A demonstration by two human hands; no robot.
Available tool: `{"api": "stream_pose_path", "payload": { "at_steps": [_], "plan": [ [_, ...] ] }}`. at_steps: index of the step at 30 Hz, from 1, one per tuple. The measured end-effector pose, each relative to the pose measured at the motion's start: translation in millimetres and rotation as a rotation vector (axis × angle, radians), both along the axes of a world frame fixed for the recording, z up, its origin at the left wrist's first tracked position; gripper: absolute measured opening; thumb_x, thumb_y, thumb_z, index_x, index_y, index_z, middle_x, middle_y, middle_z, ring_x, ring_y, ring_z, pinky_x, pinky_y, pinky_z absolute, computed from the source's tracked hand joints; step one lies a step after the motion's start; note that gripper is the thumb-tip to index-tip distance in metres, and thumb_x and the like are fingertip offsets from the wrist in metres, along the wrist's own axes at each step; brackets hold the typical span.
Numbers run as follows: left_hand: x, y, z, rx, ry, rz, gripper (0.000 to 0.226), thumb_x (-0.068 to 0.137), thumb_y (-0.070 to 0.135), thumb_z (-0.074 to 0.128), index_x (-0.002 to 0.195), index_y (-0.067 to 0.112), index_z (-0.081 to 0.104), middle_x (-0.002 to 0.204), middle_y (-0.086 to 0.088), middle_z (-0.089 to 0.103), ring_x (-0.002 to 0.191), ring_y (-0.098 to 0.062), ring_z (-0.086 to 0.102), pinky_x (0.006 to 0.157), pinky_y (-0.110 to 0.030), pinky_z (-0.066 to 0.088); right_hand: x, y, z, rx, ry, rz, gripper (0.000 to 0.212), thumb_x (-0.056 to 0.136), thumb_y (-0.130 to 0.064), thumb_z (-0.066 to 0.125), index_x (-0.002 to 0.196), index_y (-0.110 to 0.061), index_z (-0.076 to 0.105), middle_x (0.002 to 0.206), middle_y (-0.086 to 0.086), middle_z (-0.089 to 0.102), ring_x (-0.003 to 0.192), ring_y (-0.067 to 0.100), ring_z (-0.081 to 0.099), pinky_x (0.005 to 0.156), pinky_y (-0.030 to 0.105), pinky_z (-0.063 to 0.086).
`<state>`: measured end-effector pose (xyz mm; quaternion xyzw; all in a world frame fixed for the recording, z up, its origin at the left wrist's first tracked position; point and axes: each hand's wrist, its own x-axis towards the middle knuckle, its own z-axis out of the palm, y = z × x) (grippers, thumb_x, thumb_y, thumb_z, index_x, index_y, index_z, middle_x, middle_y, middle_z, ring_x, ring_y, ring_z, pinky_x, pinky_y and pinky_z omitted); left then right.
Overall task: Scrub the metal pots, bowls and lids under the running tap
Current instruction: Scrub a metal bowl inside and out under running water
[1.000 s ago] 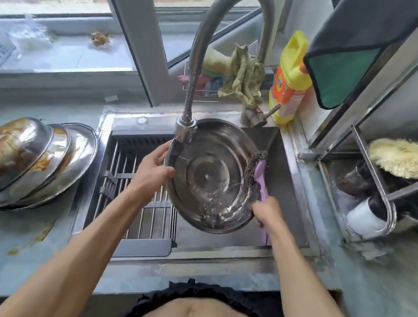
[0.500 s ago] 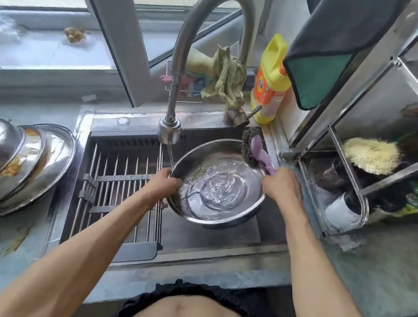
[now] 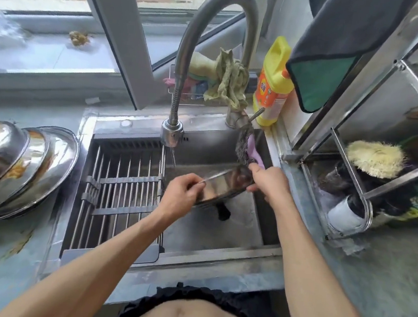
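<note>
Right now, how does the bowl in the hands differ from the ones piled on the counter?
The held bowl looks rinsed and shiny; the stacked bowls carry brown, greasy stains. It is tipped over the sink, gripped by both hands; the stack rests upside down, untouched, left of it. Both are round, shiny metal.

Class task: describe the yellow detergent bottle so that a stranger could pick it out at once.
Start at the curved tap over the sink. Just right of its base, at the sink's back corner, stands the detergent bottle: bright yellow with an orange label, unlike the crumpled green rag beside it.

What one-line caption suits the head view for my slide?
Both hands, left hand and right hand, tilt a steel bowl beneath the running tap.
</note>
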<state>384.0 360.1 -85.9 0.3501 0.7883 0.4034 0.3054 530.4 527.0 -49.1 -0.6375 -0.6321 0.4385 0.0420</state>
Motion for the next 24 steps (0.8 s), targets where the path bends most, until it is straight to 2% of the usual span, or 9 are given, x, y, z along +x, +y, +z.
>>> {"api": "stream_pose_path", "payload": {
  "at_steps": [2, 5, 8, 10, 12, 15, 17, 22, 24],
  "plan": [
    [2.2, 7.1, 5.2, -0.015, -0.151, 0.139, 0.029, 0.1, 0.011, 0.06, 0.072, 0.016, 0.067, 0.061, 0.007, 0.066, 0.056, -0.006, 0.056, 0.058, -0.031, 0.046, 1.8, 5.9, 3.4, 0.031, 0.121, -0.077, 0.04, 0.091, -0.05, 0.056, 0.101, -0.012, 0.063, 0.064, 0.004, 0.071, 0.042, 0.011, 0.048, 0.047, 0.025, 0.033],
    [4.2, 15.1, 5.8, -0.046, -0.343, 0.276, 0.034, 0.101, 0.012, 0.058, 0.068, 0.015, 0.066, 0.063, 0.003, 0.065, 0.064, -0.014, 0.058, 0.067, -0.03, 0.047, 7.6, 5.8, -0.1, 0.043, 0.179, -0.12, 0.021, 0.094, -0.044, 0.055, 0.102, -0.024, 0.058, 0.07, 0.007, 0.069, 0.042, 0.012, 0.048, 0.049, 0.025, 0.035],
    [2.7, 17.4, -2.2, -0.025, -0.668, 0.506, 0.032, 0.101, 0.009, 0.053, 0.072, 0.012, 0.064, 0.077, -0.009, 0.066, 0.075, -0.022, 0.062, 0.075, -0.034, 0.052, 13.7, -3.8, -21.7, 0.048, 0.08, -0.098, 0.037, 0.091, -0.041, 0.047, 0.1, -0.013, 0.069, 0.081, 0.01, 0.073, 0.065, 0.025, 0.061, 0.063, 0.033, 0.047],
    [4.9, 14.2, -5.4, 0.026, -0.887, 0.638, 0.034, 0.104, 0.007, 0.045, 0.072, 0.013, 0.055, 0.067, -0.006, 0.061, 0.056, -0.018, 0.06, 0.057, -0.024, 0.053, 17.0, -12.2, -37.4, 0.029, -0.006, -0.087, 0.044, 0.091, -0.044, 0.046, 0.103, -0.009, 0.07, 0.099, 0.015, 0.071, 0.086, 0.033, 0.064, 0.074, 0.036, 0.049],
    [6.7, 5.6, -5.3, 0.077, -1.007, 0.731, 0.035, 0.106, 0.005, 0.04, 0.074, 0.012, 0.051, 0.051, 0.002, 0.057, 0.042, -0.01, 0.056, 0.043, -0.019, 0.048, 15.9, -20.5, -46.6, -0.008, -0.037, -0.096, 0.05, 0.092, -0.05, 0.046, 0.103, -0.008, 0.07, 0.1, 0.015, 0.07, 0.088, 0.031, 0.063, 0.075, 0.034, 0.048],
    [5.4, -14.5, -11.1, 0.142, -1.05, 0.791, 0.035, 0.106, 0.002, 0.038, 0.074, 0.01, 0.05, 0.053, 0.002, 0.056, 0.056, -0.012, 0.054, 0.057, -0.027, 0.048, 2.6, -29.2, -45.1, -0.132, 0.069, -0.136, 0.054, 0.092, -0.057, 0.048, 0.1, -0.007, 0.066, 0.08, 0.011, 0.073, 0.051, 0.018, 0.06, 0.06, 0.028, 0.043],
    [3.8, -28.0, -13.3, 0.161, -1.026, 0.805, 0.036, 0.106, 0.003, 0.039, 0.073, 0.011, 0.049, 0.06, 0.0, 0.055, 0.063, -0.015, 0.051, 0.064, -0.03, 0.046, -10.8, -34.5, -41.6, -0.221, 0.097, -0.14, 0.049, 0.09, -0.06, 0.054, 0.095, -0.011, 0.06, 0.076, 0.009, 0.074, 0.027, 0.007, 0.045, 0.046, 0.024, 0.034],
    [-5.9, -53.5, -21.5, 0.281, -1.122, 0.854, 0.032, 0.105, 0.007, 0.042, 0.076, 0.012, 0.053, 0.081, -0.007, 0.057, 0.081, -0.021, 0.057, 0.103, -0.043, 0.048, -46.8, -47.3, -45.5, -0.277, 0.133, -0.142, 0.051, 0.082, -0.054, 0.067, 0.102, -0.008, 0.065, 0.073, 0.006, 0.072, 0.031, 0.012, 0.039, 0.038, 0.017, 0.029],
    [-10.8, -60.6, -17.8, 0.271, -1.115, 0.82, 0.026, 0.105, 0.008, 0.042, 0.082, 0.01, 0.054, 0.087, -0.012, 0.061, 0.09, -0.028, 0.059, 0.105, -0.048, 0.048, -58.6, -50.6, -47.4, -0.299, 0.175, -0.166, 0.044, 0.084, -0.046, 0.067, 0.103, -0.006, 0.065, 0.078, 0.006, 0.071, 0.036, 0.014, 0.037, 0.039, 0.017, 0.03]
  ]
}}
